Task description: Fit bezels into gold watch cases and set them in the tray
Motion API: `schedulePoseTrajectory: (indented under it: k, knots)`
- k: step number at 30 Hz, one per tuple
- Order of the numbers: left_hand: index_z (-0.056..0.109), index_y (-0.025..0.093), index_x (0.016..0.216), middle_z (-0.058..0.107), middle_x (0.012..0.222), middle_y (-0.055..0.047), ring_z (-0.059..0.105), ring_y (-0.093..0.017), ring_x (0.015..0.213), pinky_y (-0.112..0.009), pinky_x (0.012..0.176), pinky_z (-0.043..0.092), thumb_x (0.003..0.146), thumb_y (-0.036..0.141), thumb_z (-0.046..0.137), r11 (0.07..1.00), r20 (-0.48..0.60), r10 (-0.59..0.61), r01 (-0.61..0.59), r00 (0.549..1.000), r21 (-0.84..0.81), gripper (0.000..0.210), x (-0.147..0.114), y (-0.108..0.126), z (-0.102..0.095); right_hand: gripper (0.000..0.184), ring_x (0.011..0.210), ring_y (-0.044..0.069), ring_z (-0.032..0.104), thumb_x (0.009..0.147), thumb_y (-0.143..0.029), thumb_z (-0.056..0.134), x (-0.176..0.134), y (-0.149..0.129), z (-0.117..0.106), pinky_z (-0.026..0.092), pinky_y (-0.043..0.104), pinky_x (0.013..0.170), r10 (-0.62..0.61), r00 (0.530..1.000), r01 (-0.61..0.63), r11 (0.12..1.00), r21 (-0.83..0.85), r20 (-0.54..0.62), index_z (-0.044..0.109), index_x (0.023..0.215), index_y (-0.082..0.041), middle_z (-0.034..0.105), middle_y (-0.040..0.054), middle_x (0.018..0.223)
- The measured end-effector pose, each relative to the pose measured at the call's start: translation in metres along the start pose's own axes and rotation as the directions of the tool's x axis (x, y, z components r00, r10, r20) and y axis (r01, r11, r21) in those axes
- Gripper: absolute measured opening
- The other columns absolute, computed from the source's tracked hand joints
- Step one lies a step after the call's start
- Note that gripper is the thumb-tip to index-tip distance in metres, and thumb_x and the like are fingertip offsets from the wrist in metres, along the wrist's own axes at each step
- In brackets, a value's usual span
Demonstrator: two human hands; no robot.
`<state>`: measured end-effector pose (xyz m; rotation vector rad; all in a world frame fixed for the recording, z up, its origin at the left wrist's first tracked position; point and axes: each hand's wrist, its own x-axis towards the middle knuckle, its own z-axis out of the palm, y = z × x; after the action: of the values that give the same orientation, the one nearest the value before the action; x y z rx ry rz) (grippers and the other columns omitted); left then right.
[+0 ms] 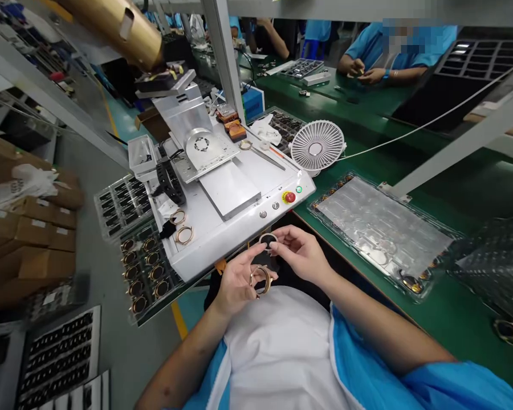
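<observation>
Factory bench, green mat [367, 108], white press machine [222, 193] at 12 o'clock from the hands, small white fan [317, 147] at 1 o'clock. Person seated, both hands held close over the lap, just below the machine's front edge.

Left hand [236, 280]: palm up, fingers loosely curled, a copper-coloured ring [260, 279] resting against the fingertips — cradled more than pinched. Right hand [301, 253]: thumb and forefinger closed on a small round dark part with a pale rim [268, 241], held at 12 o'clock from the ring, just apart from it. Cannot tell whether a second black piece sits under it; that patch is dark.

Around: two loose copper rings [182, 226] on the machine deck at 10 o'clock; tray of rings [143, 273] at 9 o'clock; clear blister tray [380, 228] at 3 o'clock; red stop button [289, 197] at 12 o'clock. Co-worker's hands [363, 71] well apart across the bench.

Risks, judged:
- Ring is only lightly supported over open lap, so a tilt of the left palm could let it slide off to the floor.
- Round part is gripped at its edge only; it could flip or go on cocked if the two meet off-axis.
- Bare fingertips may smudge the faces.
- Hands are near the machine's front buttons, so an accidental bump is possible on lifting.
</observation>
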<state>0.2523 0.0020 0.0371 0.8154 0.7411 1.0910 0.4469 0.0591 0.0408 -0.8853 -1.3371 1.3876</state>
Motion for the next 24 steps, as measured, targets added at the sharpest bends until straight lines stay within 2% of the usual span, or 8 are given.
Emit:
schedulePoseTrajectory:
  k: [3, 6, 8, 11, 14, 18, 21, 24]
  knots:
    - [0.066, 0.022, 0.139, 0.076, 0.117, -0.016, 0.078, -0.03, 0.092, -0.04, 0.087, 0.061, 0.051, 0.056, 0.1, 0.999, 0.028, 0.015, -0.016, 0.999, 0.038, 0.1, 0.001, -0.004, -0.001, 0.023, 0.069, 0.015, 0.066, 0.095, -0.041, 0.07, -0.001, -0.003, 0.006, 0.058, 0.027, 0.065, -0.053, 0.996, 0.044, 0.99, -0.132, -0.067, 0.071, 0.097, -0.017, 0.07, 0.0032, 0.079]
    - [0.061, 0.022, 0.144, 0.077, 0.11, -0.017, 0.078, -0.033, 0.095, -0.039, 0.082, 0.062, 0.052, 0.053, 0.101, 0.996, 0.108, 0.001, -0.011, 0.994, 0.092, 0.104, 0.003, -0.002, -0.004, 0.023, 0.07, 0.015, 0.066, 0.098, -0.037, 0.063, 0.004, -0.011, 0.0, 0.056, 0.026, 0.059, -0.091, 0.994, 0.102, 0.961, -0.256, 0.055, 0.075, 0.103, -0.018, 0.067, 0.0048, 0.086]
    - [0.059, 0.02, 0.146, 0.078, 0.103, -0.016, 0.078, -0.033, 0.096, -0.038, 0.08, 0.062, 0.055, 0.052, 0.1, 0.995, 0.146, 0.002, -0.017, 0.989, 0.101, 0.105, 0.004, -0.002, -0.006, 0.025, 0.066, 0.014, 0.067, 0.099, -0.036, 0.061, 0.006, -0.014, -0.003, 0.057, 0.026, 0.056, -0.063, 0.993, 0.087, 0.964, -0.25, 0.101, 0.075, 0.111, -0.018, 0.064, 0.0047, 0.09]
    - [0.056, 0.02, 0.149, 0.078, 0.11, -0.018, 0.078, -0.033, 0.1, -0.039, 0.086, 0.062, 0.06, 0.052, 0.098, 0.993, 0.114, 0.083, -0.092, 0.99, 0.077, 0.104, 0.003, -0.006, -0.005, 0.027, 0.063, 0.014, 0.069, 0.097, -0.034, 0.066, 0.005, -0.011, -0.003, 0.061, 0.028, 0.059, -0.032, 0.999, 0.04, 0.979, -0.201, 0.044, 0.073, 0.117, -0.017, 0.062, 0.0032, 0.089]
    - [0.055, 0.021, 0.15, 0.071, 0.131, -0.021, 0.078, -0.033, 0.102, -0.04, 0.089, 0.062, 0.058, 0.054, 0.098, 0.988, 0.115, 0.133, -0.141, 0.984, 0.067, 0.107, 0.002, -0.013, -0.003, 0.022, 0.068, 0.015, 0.069, 0.096, -0.029, 0.067, 0.004, -0.008, 0.0, 0.062, 0.029, 0.062, -0.148, 0.988, 0.135, 0.959, -0.248, -0.035, 0.075, 0.113, -0.018, 0.066, 0.0046, 0.09]
    - [0.05, 0.019, 0.153, 0.077, 0.116, -0.017, 0.077, -0.032, 0.103, -0.036, 0.086, 0.061, 0.061, 0.054, 0.097, 0.994, 0.17, 0.104, -0.108, 0.98, 0.015, 0.109, -0.001, -0.019, -0.004, 0.024, 0.081, 0.018, 0.069, 0.098, -0.017, 0.063, 0.006, -0.009, 0.002, 0.059, 0.03, 0.07, -0.398, 0.917, 0.368, 0.826, -0.427, 0.02, 0.077, 0.117, -0.02, 0.071, 0.0067, 0.091]
    - [0.052, 0.019, 0.152, 0.077, 0.114, -0.016, 0.077, -0.03, 0.103, -0.034, 0.086, 0.061, 0.06, 0.052, 0.098, 0.995, 0.148, 0.102, -0.1, 0.984, -0.025, 0.108, -0.002, -0.019, -0.005, 0.023, 0.075, 0.016, 0.067, 0.097, -0.015, 0.064, 0.009, -0.009, 0.002, 0.057, 0.027, 0.061, -0.4, 0.916, 0.369, 0.814, -0.449, 0.028, 0.077, 0.116, -0.02, 0.071, 0.0062, 0.089]
    - [0.052, 0.021, 0.152, 0.073, 0.128, -0.018, 0.078, -0.026, 0.1, -0.03, 0.084, 0.062, 0.059, 0.051, 0.099, 0.996, 0.129, 0.092, -0.089, 0.987, -0.028, 0.108, -0.003, -0.018, -0.006, 0.019, 0.074, 0.016, 0.069, 0.095, -0.016, 0.068, 0.011, -0.008, 0.001, 0.057, 0.025, 0.057, -0.372, 0.927, 0.349, 0.821, -0.452, 0.041, 0.078, 0.111, -0.021, 0.073, 0.0061, 0.09]
